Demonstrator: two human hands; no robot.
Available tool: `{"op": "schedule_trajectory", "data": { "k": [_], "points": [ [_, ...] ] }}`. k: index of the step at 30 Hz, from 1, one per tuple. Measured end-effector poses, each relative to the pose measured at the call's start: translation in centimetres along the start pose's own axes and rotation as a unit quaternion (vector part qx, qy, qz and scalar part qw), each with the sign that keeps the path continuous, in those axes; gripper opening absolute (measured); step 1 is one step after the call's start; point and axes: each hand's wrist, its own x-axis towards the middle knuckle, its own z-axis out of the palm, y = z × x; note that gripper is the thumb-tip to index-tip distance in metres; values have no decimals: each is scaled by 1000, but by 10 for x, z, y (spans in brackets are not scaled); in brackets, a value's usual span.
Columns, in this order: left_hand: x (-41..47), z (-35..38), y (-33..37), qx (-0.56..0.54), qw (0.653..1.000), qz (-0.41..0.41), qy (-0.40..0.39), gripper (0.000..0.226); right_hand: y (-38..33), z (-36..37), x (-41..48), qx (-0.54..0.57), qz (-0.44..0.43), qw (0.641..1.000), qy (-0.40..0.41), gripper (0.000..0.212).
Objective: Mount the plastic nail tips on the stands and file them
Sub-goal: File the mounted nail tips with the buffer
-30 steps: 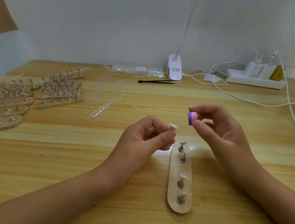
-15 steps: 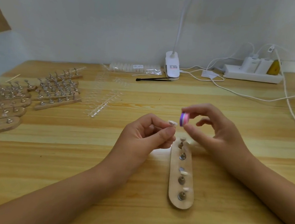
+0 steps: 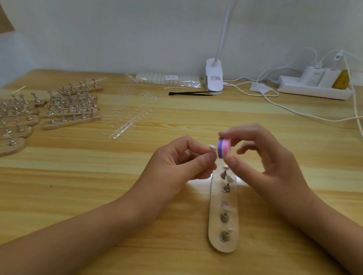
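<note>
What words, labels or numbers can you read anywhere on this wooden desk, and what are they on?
No text is legible.
White clip-on lamp base: small label with red and dark print, too blurred to read.
Clear plastic bag of nail tips: white sticker, print too small to read.
White tag on the charger cable: dark mark, unreadable.

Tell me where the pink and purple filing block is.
Head view, mid-frame: the right hand pinches the pink and purple filing block, just right of the white nail tip held by the left hand.
</note>
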Motion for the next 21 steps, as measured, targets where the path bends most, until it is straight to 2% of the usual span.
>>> {"op": "schedule_trajectory", "data": {
  "k": [2, 4, 12, 17, 21],
  "points": [
    [0, -1, 1, -9, 1000, 0, 6, 2, 7, -3, 2, -10, 74, 997, 22, 29],
    [0, -2, 3, -18, 1000, -1, -1, 1, 9, -6, 3, 1, 104, 994, 43, 29],
    [2, -3, 3, -78, 996, -45, 1, 6, 1, -9, 2, 9, 36, 995, 94, 33],
    [3, -2, 3, -91, 992, -85, -34, 5, -2, -8, 1, -12, -6, 997, 73, 36],
    [1, -1, 3, -90, 991, -78, -65, 8, -2, -5, 0, 8, -7, 998, 59, 35]
  ]
}}
